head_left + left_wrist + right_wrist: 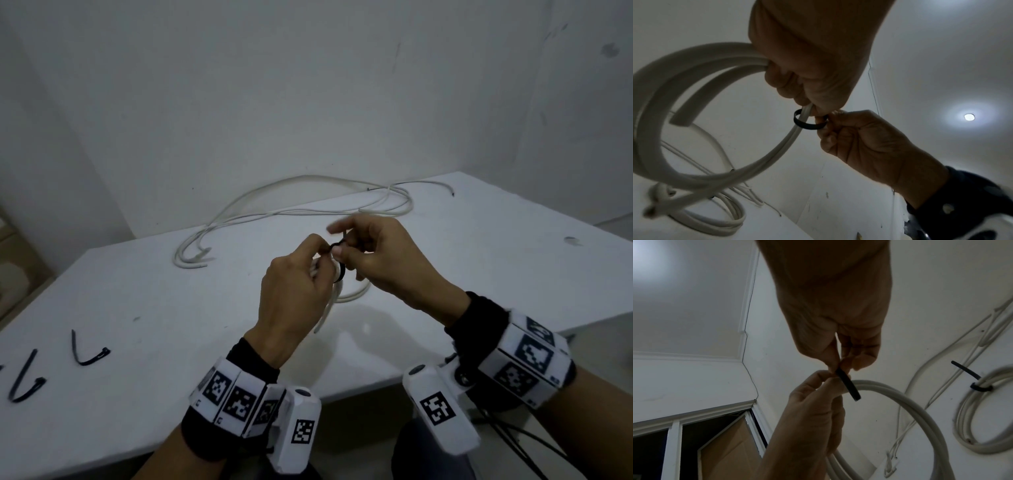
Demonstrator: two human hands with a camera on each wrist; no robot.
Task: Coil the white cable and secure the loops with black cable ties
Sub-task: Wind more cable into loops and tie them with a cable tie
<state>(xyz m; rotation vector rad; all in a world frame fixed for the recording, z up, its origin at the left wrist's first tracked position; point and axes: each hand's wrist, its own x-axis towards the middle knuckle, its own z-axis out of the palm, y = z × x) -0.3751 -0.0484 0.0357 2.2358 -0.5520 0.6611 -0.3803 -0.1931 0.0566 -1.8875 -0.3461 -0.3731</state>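
Both hands meet above the white table [171,308]. My left hand [317,248] grips a coil of white cable [705,52] in its curled fingers; the loops hang below it. A black cable tie [807,126] is looped loosely around the strands just under my left hand's fingertips [818,110]. My right hand [338,240] pinches the tie's upper part between thumb and finger. In the right wrist view, the right hand [840,366] holds the tie [849,386] against the left hand [826,376], with the coil [896,394] curving away below.
More white cable [308,211] lies in loose loops at the table's far side. Another coil [982,449] on the table has a black tie [981,388] around it. Two spare black ties [92,358] [24,375] lie at the near left. Walls stand close behind.
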